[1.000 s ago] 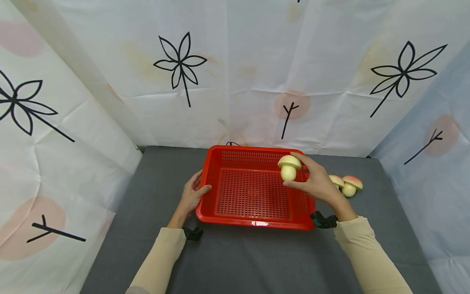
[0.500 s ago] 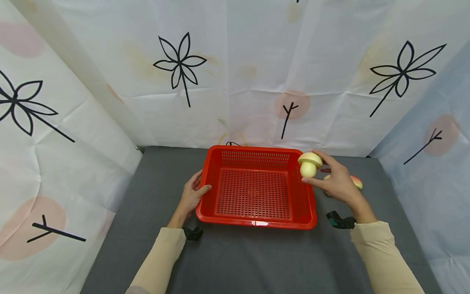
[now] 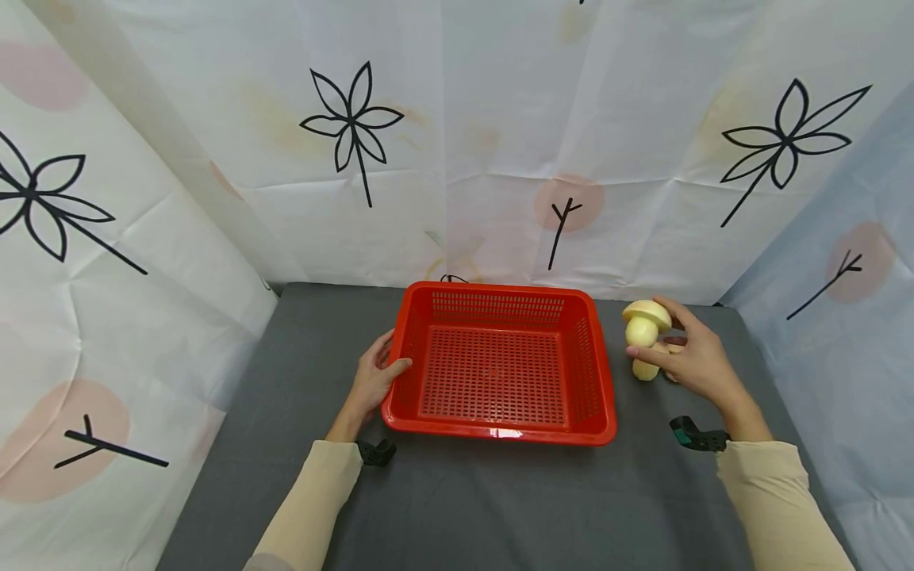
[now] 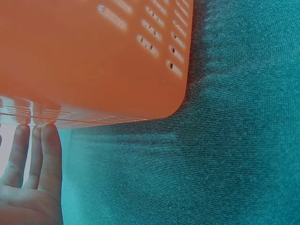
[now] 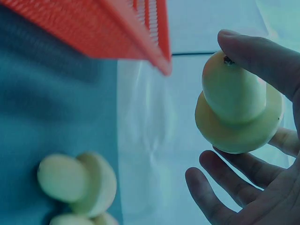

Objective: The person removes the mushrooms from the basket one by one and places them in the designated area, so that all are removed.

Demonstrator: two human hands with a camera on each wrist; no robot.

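Observation:
My left hand (image 3: 367, 385) holds the left rim of a red plastic basket (image 3: 500, 432), thumb over the edge. In the left wrist view its fingers (image 4: 50, 154) touch the basket's outer wall. Right of the basket, my right hand (image 3: 698, 357) pinches a pale yellow toy mushroom (image 3: 644, 325) between thumb and fingers, held above the table. The right wrist view shows its rounded stem (image 5: 234, 93) against the thumb. Below it, other toy mushrooms (image 5: 63, 178) lie on the table, partly hidden by my right hand in the head view.
A dark grey cloth covers the table (image 3: 457, 507). White patterned curtains (image 3: 493, 143) stand behind it and at both sides. A thin dark wire (image 3: 452, 277) shows behind the basket's far rim.
My right hand has carried the mushroom rightward, from over the basket's right side to above the other mushrooms. My left hand and the basket have stayed put.

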